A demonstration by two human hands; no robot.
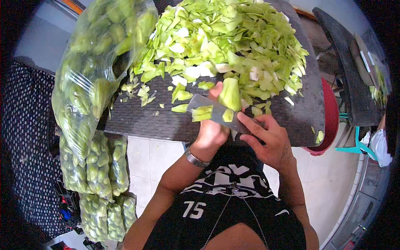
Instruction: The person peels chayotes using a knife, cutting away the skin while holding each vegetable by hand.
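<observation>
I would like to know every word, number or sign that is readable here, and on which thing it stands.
"75" as seen here, or "SL" if upside down: on the black shirt.
A white swoosh, without words: also on the shirt.
Large white letters lower on the shirt: too folded to read surely.
I can read nothing else.

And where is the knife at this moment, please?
Near the middle of the head view, the knife is in the right hand, its blade pointing left, just below the green vegetable and partly covering the left hand.
</observation>
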